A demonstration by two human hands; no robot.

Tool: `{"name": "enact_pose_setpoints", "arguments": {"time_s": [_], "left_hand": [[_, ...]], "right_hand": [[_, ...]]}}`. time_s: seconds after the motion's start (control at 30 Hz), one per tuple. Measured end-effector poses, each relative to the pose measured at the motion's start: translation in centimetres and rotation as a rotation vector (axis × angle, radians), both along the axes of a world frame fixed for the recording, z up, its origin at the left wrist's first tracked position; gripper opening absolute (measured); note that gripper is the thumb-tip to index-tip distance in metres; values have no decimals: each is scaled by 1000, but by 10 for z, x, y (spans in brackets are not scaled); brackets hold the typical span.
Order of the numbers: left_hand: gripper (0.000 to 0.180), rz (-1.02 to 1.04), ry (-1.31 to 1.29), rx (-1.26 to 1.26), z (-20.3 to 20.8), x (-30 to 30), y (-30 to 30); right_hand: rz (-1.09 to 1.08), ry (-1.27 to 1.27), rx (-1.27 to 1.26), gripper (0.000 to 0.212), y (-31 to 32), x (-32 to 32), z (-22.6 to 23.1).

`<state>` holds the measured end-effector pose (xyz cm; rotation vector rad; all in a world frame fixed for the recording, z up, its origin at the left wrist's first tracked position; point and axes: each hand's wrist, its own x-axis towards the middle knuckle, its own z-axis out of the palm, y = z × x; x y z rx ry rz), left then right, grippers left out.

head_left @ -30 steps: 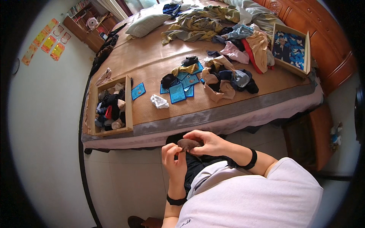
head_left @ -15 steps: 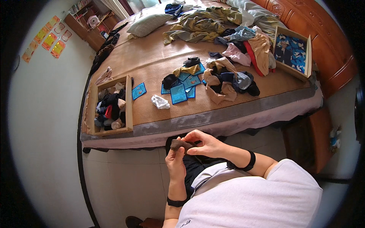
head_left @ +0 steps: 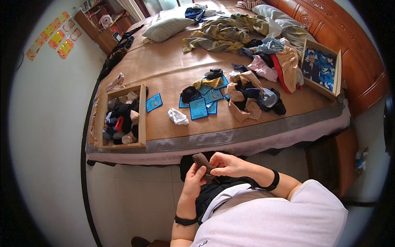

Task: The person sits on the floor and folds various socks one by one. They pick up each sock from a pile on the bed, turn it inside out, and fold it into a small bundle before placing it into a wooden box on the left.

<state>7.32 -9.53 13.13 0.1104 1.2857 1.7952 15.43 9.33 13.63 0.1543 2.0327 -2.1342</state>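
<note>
Brown cloth, sock-like, held between 2 hands, just short of bed. Left hand pinches it, thumb across front. Right hand curled, fingertips at cloth's right side; firm pinch or light touch, cannot tell. Changed since 0.5 s ago: rounded end, then aimed leftward, now points up. Suggests cloth being turned in grip, handling unfinished. White cloth, wooden box lie on bed, untouched.

Packets on bed; from packets we log box left, clothes pile right, blanket behind, held cloth before.
</note>
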Motion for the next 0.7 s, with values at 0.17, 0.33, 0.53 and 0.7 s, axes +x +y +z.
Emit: {"name": "enact_pose_setpoints", "arguments": {"time_s": [0.17, 0.33, 0.53, 0.7], "left_hand": [[42, 107, 226, -173, 16, -80, -27], [22, 564, 328, -266, 34, -205, -66], [80, 773, 433, -115, 10, -287, -68], [56, 424, 586, -360, -63, -264, -14]], "right_hand": [[10, -80, 92, 25, 11, 2, -3], [-81, -174, 16, 25, 22, 9, -18], [-171, -194, 44, 25, 30, 21, -14], [-230, -205, 132, 24, 32, 34, -13]]}}
